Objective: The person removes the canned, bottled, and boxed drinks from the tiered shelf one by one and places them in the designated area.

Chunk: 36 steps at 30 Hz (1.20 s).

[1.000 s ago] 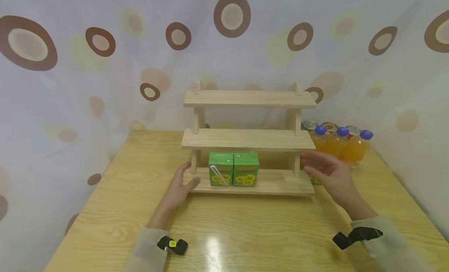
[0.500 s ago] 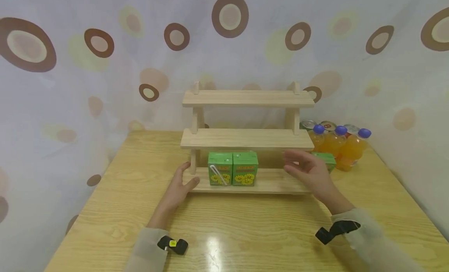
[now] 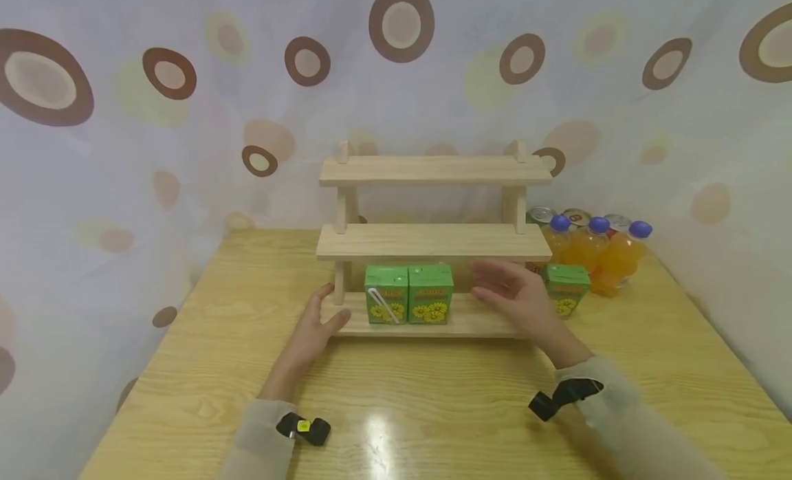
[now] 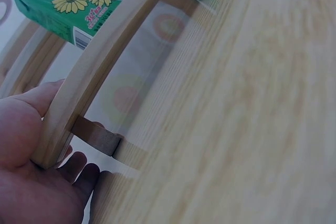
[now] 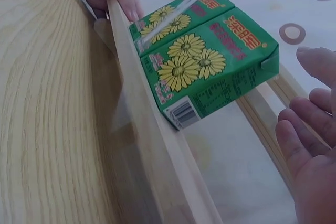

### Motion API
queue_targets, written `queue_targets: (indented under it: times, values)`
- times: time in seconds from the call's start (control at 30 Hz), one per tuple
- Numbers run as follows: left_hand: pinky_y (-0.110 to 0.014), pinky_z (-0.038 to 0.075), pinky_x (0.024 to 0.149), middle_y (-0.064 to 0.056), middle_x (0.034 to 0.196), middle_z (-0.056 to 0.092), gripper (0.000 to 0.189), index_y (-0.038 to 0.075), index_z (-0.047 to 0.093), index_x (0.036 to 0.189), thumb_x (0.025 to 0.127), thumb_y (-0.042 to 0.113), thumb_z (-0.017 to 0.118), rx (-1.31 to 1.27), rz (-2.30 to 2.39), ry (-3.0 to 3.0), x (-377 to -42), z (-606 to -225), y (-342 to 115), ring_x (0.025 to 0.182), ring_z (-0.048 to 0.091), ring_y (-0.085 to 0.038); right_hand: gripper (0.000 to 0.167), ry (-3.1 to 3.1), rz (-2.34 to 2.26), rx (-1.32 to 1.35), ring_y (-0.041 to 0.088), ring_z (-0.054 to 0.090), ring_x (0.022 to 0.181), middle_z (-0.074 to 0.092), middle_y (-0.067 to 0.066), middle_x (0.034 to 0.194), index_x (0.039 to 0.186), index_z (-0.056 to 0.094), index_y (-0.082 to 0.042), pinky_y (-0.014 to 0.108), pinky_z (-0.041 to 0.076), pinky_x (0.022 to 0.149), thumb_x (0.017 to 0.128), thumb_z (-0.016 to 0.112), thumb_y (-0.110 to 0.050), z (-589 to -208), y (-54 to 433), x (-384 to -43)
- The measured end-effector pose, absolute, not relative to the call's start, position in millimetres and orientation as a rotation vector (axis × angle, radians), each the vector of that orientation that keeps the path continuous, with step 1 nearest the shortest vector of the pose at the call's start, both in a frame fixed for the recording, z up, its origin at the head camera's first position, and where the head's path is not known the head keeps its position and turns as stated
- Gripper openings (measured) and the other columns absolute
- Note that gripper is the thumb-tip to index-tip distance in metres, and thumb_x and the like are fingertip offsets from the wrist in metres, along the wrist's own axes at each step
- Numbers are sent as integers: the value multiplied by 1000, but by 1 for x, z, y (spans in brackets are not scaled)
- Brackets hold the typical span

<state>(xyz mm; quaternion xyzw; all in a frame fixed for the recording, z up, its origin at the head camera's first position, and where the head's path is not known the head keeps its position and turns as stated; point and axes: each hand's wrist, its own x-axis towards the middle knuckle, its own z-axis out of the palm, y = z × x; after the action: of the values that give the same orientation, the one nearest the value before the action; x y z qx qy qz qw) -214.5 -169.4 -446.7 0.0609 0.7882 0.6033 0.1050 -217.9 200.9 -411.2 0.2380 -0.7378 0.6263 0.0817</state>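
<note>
A three-tier wooden shelf (image 3: 433, 239) stands on the table. On its lowest board are two green drink cartons (image 3: 431, 296) with yellow flowers, side by side; the left one has a straw on its front. My left hand (image 3: 311, 332) grips the left end of that board, thumb above and fingers below in the left wrist view. Over the board's right part is my right hand (image 3: 518, 302), fingers extended and holding nothing. The right wrist view shows a space between its fingers (image 5: 299, 135) and the nearer carton (image 5: 210, 61).
Another green carton (image 3: 566, 287) stands to the right of the shelf. Behind it are orange drink bottles (image 3: 584, 253) with blue caps and several cans (image 3: 577, 217). A patterned cloth (image 3: 396, 102) hangs behind the wooden table (image 3: 433, 411).
My right hand has moved left from beside the shelf's right end to over the lowest board, uncovering the carton on the right. The left hand keeps its place.
</note>
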Motion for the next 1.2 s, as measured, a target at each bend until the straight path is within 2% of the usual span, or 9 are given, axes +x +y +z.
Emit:
queue_targets:
  times: [0.23, 0.4, 0.6, 0.83, 1.0, 1.2]
  values:
    - [-59, 5, 116, -15, 163, 6, 71, 8, 16, 157, 102, 25, 58, 193, 1775, 2348, -217, -448, -175, 149, -2, -34, 47, -2191, 1879, 780, 28, 58, 120, 56, 26, 133, 134, 55, 7, 34, 49, 96, 89, 69, 6, -406, 183, -221]
    - [-59, 6, 116, -15, 163, 5, 72, 9, 15, 157, 102, 27, 58, 190, 1770, 2340, -217, -450, -175, 149, -2, -33, 50, -2216, 1879, 775, 25, 58, 121, 56, 24, 134, 136, 53, 6, 32, 48, 97, 89, 70, 4, -404, 176, -219]
    - [-59, 5, 116, -14, 164, 5, 72, 10, 15, 157, 102, 27, 58, 187, 1777, 2334, -216, -449, -172, 149, -3, -33, 51, -2220, 1885, 785, 28, 56, 122, 56, 21, 135, 137, 53, 4, 36, 47, 100, 89, 69, 5, -406, 168, -222]
    - [-56, 6, 117, -7, 163, 11, 75, 18, 20, 156, 98, 40, 62, 211, 1803, 2384, -232, -485, -175, 150, 1, -28, 52, -2305, 1829, 720, 28, 55, 124, 56, 14, 137, 138, 54, -1, 38, 45, 102, 89, 73, -4, -408, 163, -224]
    - [-57, 5, 117, -11, 163, 10, 74, 15, 19, 156, 99, 35, 61, 216, 1792, 2377, -232, -482, -173, 149, 1, -31, 51, -2349, 1810, 671, 28, 56, 122, 58, 11, 136, 137, 56, -5, 37, 47, 100, 89, 74, -9, -413, 160, -227]
    - [-59, 4, 116, -15, 163, 7, 72, 9, 15, 157, 101, 25, 58, 194, 1790, 2332, -222, -458, -170, 149, -2, -34, 48, -2379, 1768, 602, 24, 58, 120, 60, 5, 134, 133, 61, -12, 36, 47, 100, 89, 77, -17, -413, 158, -228]
